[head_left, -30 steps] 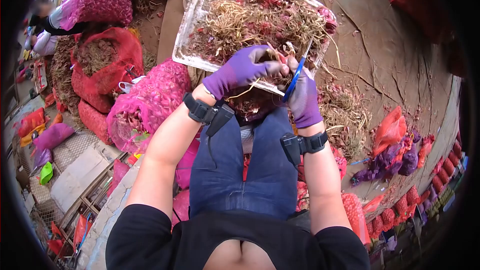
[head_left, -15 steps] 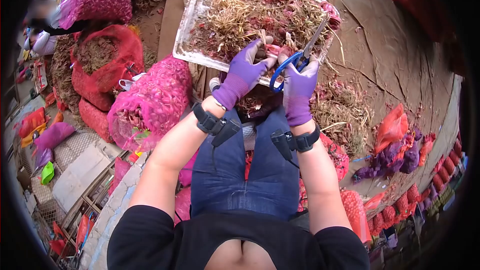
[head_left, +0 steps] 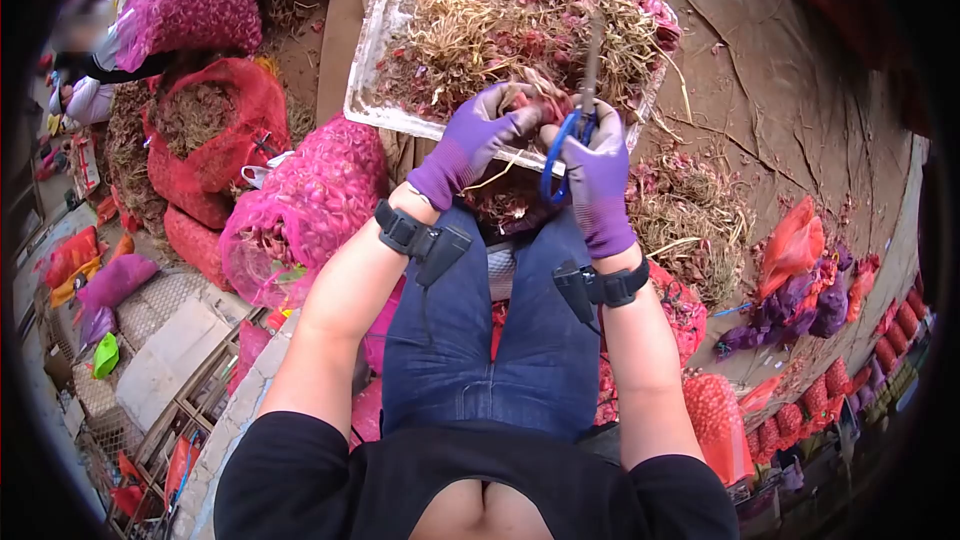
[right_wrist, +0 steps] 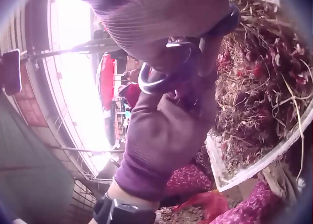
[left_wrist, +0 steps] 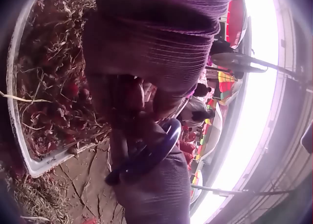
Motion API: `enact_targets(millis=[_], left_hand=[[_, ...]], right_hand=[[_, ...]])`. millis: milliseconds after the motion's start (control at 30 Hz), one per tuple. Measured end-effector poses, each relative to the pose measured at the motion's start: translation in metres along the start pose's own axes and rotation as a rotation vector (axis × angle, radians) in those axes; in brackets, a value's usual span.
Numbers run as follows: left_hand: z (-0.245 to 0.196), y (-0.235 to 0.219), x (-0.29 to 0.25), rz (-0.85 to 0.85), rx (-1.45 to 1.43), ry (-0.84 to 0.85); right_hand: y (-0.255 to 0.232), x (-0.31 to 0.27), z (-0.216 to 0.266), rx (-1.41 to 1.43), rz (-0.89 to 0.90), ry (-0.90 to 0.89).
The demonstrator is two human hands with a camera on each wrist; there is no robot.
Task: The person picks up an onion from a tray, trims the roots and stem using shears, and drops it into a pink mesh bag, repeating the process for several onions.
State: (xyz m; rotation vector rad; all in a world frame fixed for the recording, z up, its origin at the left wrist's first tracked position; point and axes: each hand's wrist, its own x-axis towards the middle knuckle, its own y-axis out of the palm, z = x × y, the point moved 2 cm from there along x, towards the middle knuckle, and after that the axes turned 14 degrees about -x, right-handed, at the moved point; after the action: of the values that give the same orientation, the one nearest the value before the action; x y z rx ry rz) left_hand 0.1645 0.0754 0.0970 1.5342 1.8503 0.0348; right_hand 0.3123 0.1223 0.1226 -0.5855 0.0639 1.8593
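Note:
Wearing a purple glove, my left hand [head_left: 480, 140] pinches a reddish shallot [head_left: 548, 105] with its dry top, over the near edge of a white tray [head_left: 400, 123]. My right hand [head_left: 600, 165], gloved alike, grips blue-handled scissors [head_left: 556, 165] just beside it, the blades pointing away from me over the tray. In the left wrist view the blue handle [left_wrist: 146, 158] crosses the right hand's fingers. The right wrist view has the left hand [right_wrist: 164, 141] close below the scissor loop [right_wrist: 149, 84]; the shallot is mostly hidden there by the gloves.
Dry stalks and red skins [head_left: 460, 35] fill the tray. A pink mesh sack of bulbs [head_left: 310, 200] stands to the left, a red mesh sack [head_left: 215, 120] behind it. More dry stalks [head_left: 690, 220] lie on the ground sheet at right. Another person [head_left: 85, 30] sits at far left.
The scissors have turned in my right hand, their blades swinging from far right to nearly straight ahead. Both hands have shifted slightly and stay close together around the shallot.

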Motion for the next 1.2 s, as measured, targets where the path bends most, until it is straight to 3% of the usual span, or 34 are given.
enact_targets(millis=[33,67,100,167,200,233,300,367,433,500,567,667,767,833,900,933,967,1033,1067,1100,1167,1200], left_hand=[[0.000,0.000,0.001,0.003,0.001,0.001],[0.000,0.000,0.002,0.086,-0.169,-0.049],[-0.007,0.005,0.000,0.169,-0.339,-0.099],[-0.011,0.009,-0.002,0.254,-0.374,-0.144],[-0.009,0.006,-0.001,0.270,-0.228,-0.122],[-0.005,0.003,0.000,0.284,-0.082,-0.098],[0.004,-0.003,0.003,0.276,-0.076,-0.125],[0.002,0.002,0.005,0.350,-0.314,-0.123],[0.004,0.007,0.004,0.302,-0.304,-0.143],[0.009,0.015,0.005,0.164,0.014,-0.089],[0.008,0.020,0.004,0.219,0.086,-0.070],[0.012,0.023,0.005,0.220,0.083,-0.121],[0.011,0.027,0.011,0.204,-0.053,-0.073],[0.007,0.023,0.008,0.216,-0.105,-0.126],[0.008,0.015,0.007,0.158,-0.256,-0.139],[0.004,0.012,0.006,0.155,-0.229,-0.139],[0.010,0.010,0.008,0.156,-0.231,-0.143],[0.017,0.008,0.016,0.205,0.134,0.032],[0.021,0.006,0.018,0.206,0.133,0.034],[0.018,0.005,0.017,0.199,0.120,0.048],[0.010,0.002,0.011,0.179,0.100,0.073],[0.005,-0.001,0.007,0.116,-0.134,-0.053]], right_hand=[[-0.002,0.000,0.001,0.304,0.047,0.139],[-0.004,0.004,-0.006,0.398,-0.001,0.118],[-0.007,0.007,-0.006,0.397,0.000,0.116],[-0.016,0.010,-0.003,0.317,0.078,-0.002],[-0.018,0.009,0.000,0.372,0.192,0.035],[-0.023,0.011,0.001,0.371,0.191,0.038],[-0.026,0.018,0.002,0.133,0.294,0.042],[-0.025,0.022,0.001,0.153,0.244,0.024],[-0.027,0.023,-0.002,0.120,0.181,0.017],[-0.026,0.023,-0.006,0.110,0.136,0.014],[-0.025,0.022,-0.007,0.104,0.094,0.008],[-0.026,0.017,-0.004,0.684,0.005,0.268],[-0.027,0.019,-0.027,0.811,-0.032,0.300],[-0.031,0.021,-0.027,0.770,-0.059,0.232],[-0.037,0.027,-0.024,0.467,-0.156,0.181],[-0.035,0.026,-0.020,0.313,-0.080,0.143],[-0.026,0.023,-0.017,0.363,-0.031,0.088],[-0.018,0.019,-0.016,-0.003,0.099,0.022],[-0.014,0.021,-0.025,-0.205,-0.031,-0.116],[-0.016,0.024,-0.019,-0.205,-0.028,-0.117],[-0.029,0.031,-0.009,0.125,-0.166,0.152],[-0.040,0.036,-0.018,0.208,-0.183,0.206]])
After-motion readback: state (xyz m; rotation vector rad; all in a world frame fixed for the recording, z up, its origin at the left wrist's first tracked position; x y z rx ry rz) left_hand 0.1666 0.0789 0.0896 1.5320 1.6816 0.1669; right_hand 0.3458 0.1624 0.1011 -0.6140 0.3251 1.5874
